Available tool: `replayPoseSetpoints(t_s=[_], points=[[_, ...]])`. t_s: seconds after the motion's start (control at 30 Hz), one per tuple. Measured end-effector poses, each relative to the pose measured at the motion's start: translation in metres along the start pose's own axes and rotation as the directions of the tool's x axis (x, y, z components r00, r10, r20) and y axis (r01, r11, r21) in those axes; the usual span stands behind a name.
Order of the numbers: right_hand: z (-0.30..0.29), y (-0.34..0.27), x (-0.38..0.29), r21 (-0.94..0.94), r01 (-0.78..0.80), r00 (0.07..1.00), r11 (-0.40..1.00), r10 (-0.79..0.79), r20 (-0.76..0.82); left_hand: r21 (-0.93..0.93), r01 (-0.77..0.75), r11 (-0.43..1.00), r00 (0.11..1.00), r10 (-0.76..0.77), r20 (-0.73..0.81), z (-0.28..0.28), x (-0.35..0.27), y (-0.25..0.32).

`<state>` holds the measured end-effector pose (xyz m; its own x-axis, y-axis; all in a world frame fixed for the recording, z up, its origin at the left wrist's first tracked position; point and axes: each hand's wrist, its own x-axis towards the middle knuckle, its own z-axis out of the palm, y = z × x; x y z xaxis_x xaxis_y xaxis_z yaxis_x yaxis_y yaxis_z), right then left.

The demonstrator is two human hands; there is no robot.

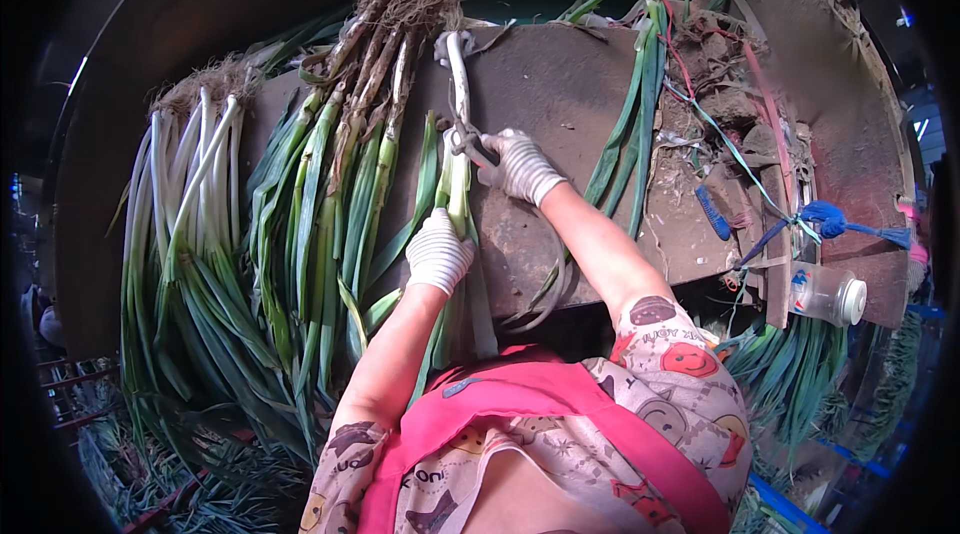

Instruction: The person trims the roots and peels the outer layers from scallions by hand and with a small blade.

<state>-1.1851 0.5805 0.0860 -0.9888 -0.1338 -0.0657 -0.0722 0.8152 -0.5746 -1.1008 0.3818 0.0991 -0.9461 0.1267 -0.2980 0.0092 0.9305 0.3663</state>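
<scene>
My left hand (pixel 440 253), in a striped white glove, grips a green onion stalk (pixel 459 76) around its green part. The stalk lies lengthwise before me, its white end pointing away. My right hand (pixel 519 165), gloved alike, is closed on a dark, thin tool (pixel 471 144) that touches the stalk's white part; its exact kind is unclear. A hose (pixel 559 279) hangs below the right wrist. Left of the stalk lie unpeeled green onions (pixel 375 114) with brown skins and roots. Farther left is a bunch with clean white shanks (pixel 199 174).
A dirty board (pixel 525 91) bears the onions. Several green leaves (pixel 637 106) lie right of my hands. Beyond them are scraps, a blue brush (pixel 712 211), red and blue cords (pixel 825 219) and a clear plastic jar (pixel 825 294). More green onions (pixel 780 369) are at the lower right.
</scene>
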Motion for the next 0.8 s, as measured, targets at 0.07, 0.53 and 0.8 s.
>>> replayPoseSetpoints(t_s=[0.07,0.53,0.8], points=[[0.009,0.004,-0.052,0.006,0.025,0.999,1.0,-0.025,0.028,-0.018,-0.056,0.998,0.997,0.055,-0.05,0.006,0.003,-0.009],[0.011,0.018,-0.011,0.175,-0.156,0.96,0.972,0.191,-0.204,0.351,-0.05,0.935,0.996,0.071,-0.048,0.012,-0.029,-0.039],[0.066,0.049,-0.087,0.564,-0.154,0.929,0.811,0.313,-0.196,0.293,-0.064,0.954,0.998,0.055,0.04,0.004,-0.033,-0.028]])
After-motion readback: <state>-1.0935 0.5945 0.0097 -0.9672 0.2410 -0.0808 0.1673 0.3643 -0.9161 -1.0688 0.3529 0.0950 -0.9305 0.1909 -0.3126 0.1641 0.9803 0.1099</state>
